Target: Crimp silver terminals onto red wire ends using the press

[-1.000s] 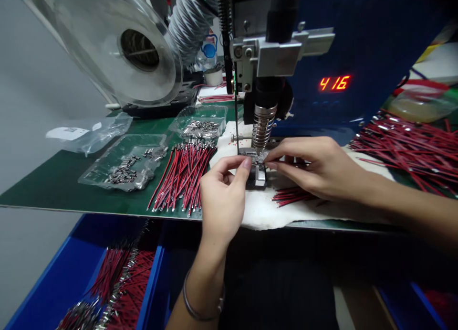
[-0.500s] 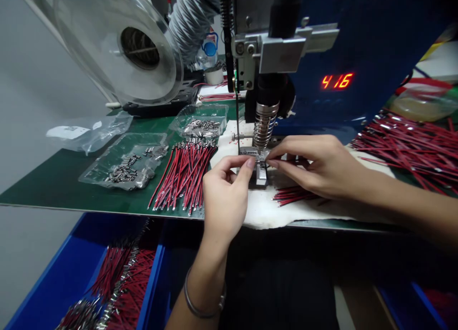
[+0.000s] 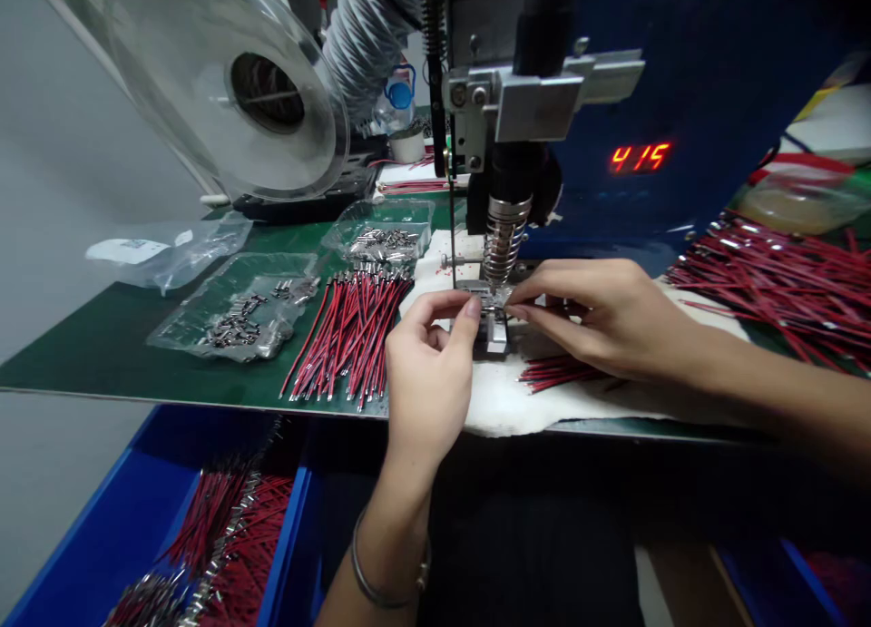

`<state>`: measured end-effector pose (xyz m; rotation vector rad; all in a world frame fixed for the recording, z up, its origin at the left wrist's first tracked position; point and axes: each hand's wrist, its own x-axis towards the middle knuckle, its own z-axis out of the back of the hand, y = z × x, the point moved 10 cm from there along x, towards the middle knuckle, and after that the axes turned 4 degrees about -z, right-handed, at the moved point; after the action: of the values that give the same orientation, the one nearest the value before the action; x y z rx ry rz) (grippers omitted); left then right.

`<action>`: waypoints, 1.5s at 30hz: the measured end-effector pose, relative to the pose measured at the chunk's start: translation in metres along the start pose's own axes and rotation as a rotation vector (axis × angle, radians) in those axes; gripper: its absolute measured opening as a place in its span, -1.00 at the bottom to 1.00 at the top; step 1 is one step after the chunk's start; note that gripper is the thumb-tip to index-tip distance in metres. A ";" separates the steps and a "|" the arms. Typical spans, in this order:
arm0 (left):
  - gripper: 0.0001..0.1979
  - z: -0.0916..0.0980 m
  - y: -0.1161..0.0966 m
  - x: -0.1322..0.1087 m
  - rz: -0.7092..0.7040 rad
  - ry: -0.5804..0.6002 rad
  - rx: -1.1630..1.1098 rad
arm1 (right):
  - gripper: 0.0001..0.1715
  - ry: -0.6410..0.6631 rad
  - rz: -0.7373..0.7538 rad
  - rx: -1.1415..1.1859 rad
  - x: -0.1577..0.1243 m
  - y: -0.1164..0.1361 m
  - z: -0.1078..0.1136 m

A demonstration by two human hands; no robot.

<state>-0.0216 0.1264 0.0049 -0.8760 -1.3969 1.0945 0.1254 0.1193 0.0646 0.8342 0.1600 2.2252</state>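
My left hand (image 3: 428,373) pinches thumb and forefinger on a small metal piece at the left side of the metal fixture (image 3: 495,335). From the right, my right hand (image 3: 599,323) pinches a thin red wire at the same fixture. Both fingertips meet just under the machine's spring-wrapped head (image 3: 504,237). A few red wires (image 3: 554,371) lie under my right hand on the white cloth (image 3: 504,405). The red display (image 3: 638,157) on the blue machine reads 415.
A bundle of red wires (image 3: 350,332) lies left of my hands, beside clear bags of metal parts (image 3: 238,314) (image 3: 381,237). A large wire pile (image 3: 782,278) is at the right. A clear reel (image 3: 265,92) stands back left. A blue bin (image 3: 286,536) of wires sits below the table edge.
The display has gone from 416 to 415. Both hands have stayed pinched at the fixture, shifting only slightly.
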 end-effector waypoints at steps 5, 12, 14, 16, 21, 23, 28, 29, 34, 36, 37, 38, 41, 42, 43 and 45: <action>-0.83 0.000 -0.001 0.001 -0.021 -0.012 -0.027 | -0.82 0.002 0.036 -0.006 0.000 0.002 0.001; -0.72 0.001 0.005 0.001 0.042 -0.042 -0.139 | -0.80 -0.001 0.062 -0.044 -0.001 0.005 0.001; -0.64 0.000 0.006 0.000 0.051 -0.035 -0.151 | -0.81 -0.002 0.072 -0.050 -0.001 0.005 0.001; -0.60 0.001 0.007 0.000 0.051 -0.034 -0.149 | -0.81 -0.002 0.079 -0.048 -0.001 0.006 0.001; -0.59 0.000 0.008 0.000 0.041 -0.020 -0.163 | -0.82 -0.005 0.089 -0.044 -0.001 0.007 0.001; -0.59 0.000 0.008 0.000 0.039 -0.018 -0.155 | -0.82 -0.008 0.091 -0.052 -0.001 0.008 0.002; -0.60 0.001 0.007 -0.001 0.035 -0.019 -0.128 | -0.83 -0.011 0.083 -0.056 -0.001 0.006 0.002; -0.61 0.001 0.007 -0.001 0.035 -0.017 -0.128 | -0.82 -0.010 0.083 -0.057 -0.002 0.005 0.002; -0.61 0.000 0.007 -0.001 0.039 -0.013 -0.126 | -0.82 -0.016 0.085 -0.057 -0.003 0.006 0.002; -0.61 0.000 0.007 0.000 0.038 -0.014 -0.129 | -0.82 -0.016 0.081 -0.058 -0.003 0.006 0.002; -0.61 0.000 0.007 0.000 0.037 -0.014 -0.132 | -0.82 -0.015 0.081 -0.057 -0.002 0.007 0.002; -0.61 0.000 0.006 0.000 0.036 -0.013 -0.136 | -0.82 -0.015 0.079 -0.056 -0.002 0.007 0.002; -0.61 0.000 0.007 -0.001 0.038 -0.007 -0.146 | -0.81 -0.016 0.075 -0.050 -0.001 0.007 0.002; -0.62 0.000 0.007 -0.001 0.036 -0.005 -0.148 | -0.81 -0.015 0.073 -0.047 -0.001 0.006 0.002; -0.62 0.000 0.007 -0.001 0.035 -0.004 -0.150 | -0.82 -0.013 0.068 -0.045 -0.001 0.006 0.001; -0.63 0.000 0.007 -0.001 0.034 -0.004 -0.148 | -0.83 -0.011 0.061 -0.042 -0.001 0.005 0.001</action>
<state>-0.0216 0.1274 -0.0018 -1.0073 -1.4855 1.0291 0.1239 0.1150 0.0663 0.8386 0.0826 2.2727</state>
